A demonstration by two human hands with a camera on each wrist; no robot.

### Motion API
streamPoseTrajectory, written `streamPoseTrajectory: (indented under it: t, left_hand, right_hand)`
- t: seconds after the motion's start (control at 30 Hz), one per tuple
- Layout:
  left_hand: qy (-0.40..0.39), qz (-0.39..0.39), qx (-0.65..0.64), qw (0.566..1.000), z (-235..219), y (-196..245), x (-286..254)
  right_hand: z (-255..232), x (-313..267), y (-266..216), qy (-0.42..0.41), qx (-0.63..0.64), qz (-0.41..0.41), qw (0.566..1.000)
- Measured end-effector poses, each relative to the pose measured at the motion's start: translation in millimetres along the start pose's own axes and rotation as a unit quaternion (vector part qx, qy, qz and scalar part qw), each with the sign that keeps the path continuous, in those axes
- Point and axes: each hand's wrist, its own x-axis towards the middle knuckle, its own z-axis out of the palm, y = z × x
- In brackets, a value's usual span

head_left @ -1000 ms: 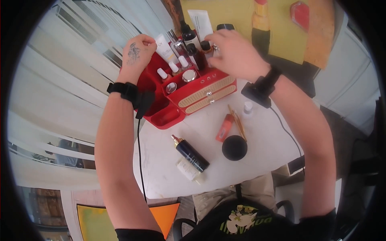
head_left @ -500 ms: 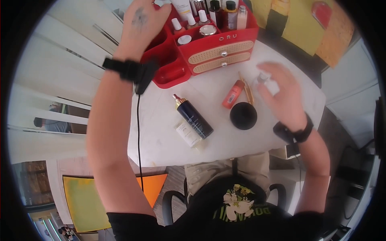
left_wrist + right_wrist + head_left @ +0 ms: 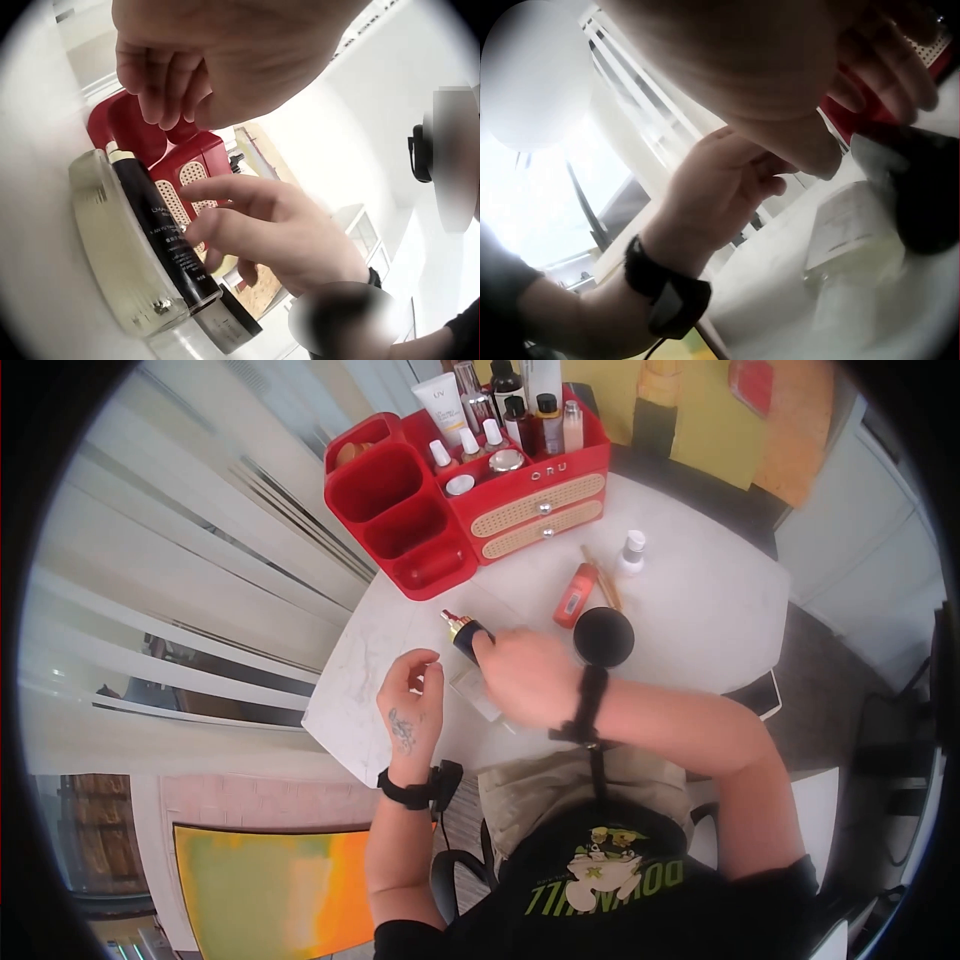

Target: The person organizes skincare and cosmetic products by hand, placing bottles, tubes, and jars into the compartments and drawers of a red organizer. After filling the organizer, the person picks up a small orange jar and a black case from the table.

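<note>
A black bottle with a gold neck (image 3: pixel 464 638) lies on the table beside a flat clear bottle (image 3: pixel 476 694). My right hand (image 3: pixel 532 678) is over the black bottle; in the left wrist view this hand (image 3: pixel 262 232) has its fingers spread along the bottle's side (image 3: pixel 161 232), not wrapped round it. Whether they touch it, I cannot tell. Empty and loosely bent, my left hand (image 3: pixel 412 705) hovers left of both bottles. The left wrist view shows the clear bottle (image 3: pixel 120 247) lying alongside the black one.
Behind stands a red organizer (image 3: pixel 455 525) holding several bottles and tubes. To the right are a coral tube (image 3: pixel 575 596), thin gold sticks (image 3: pixel 607 588), a small white-capped bottle (image 3: pixel 630 555) and a round black item (image 3: pixel 603 637).
My right hand has left the organizer, passed the white-capped bottle and come across to the black bottle. My left hand has come down from the organizer towards the table's near edge.
</note>
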Motion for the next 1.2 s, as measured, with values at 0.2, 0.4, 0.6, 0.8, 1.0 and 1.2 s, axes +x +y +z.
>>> streamPoseTrajectory:
  t: [0.2,0.4,0.6,0.8,1.0,1.2]
  left_hand:
    - [-0.008,-0.064,-0.051,0.997,1.4,-27.7,-8.3]
    - [-0.021,-0.147,-0.109,0.983,5.5,-41.3,-4.3]
    - [0.026,-0.137,-0.153,0.978,-7.6,-25.5,8.5]
    - [-0.127,0.023,-0.284,0.95,-20.2,84.1,46.0]
    - [-0.057,0.218,-0.111,0.968,-11.9,153.5,114.8]
    - [0.056,0.114,-0.003,0.992,4.9,185.1,236.0]
  right_hand:
    - [0.9,30.1,3.6,-0.162,0.011,0.09,0.983]
    - [16.5,31.1,7.4,-0.115,0.06,0.128,0.983]
    - [-34.5,25.8,4.8,-0.057,0.123,0.087,0.987]
    - [-76.3,18.9,-1.8,0.151,0.176,-0.05,0.971]
    - [-121.0,20.5,20.3,0.25,0.207,-0.046,0.945]
    - [-131.3,-46.9,56.0,0.253,0.211,0.006,0.944]
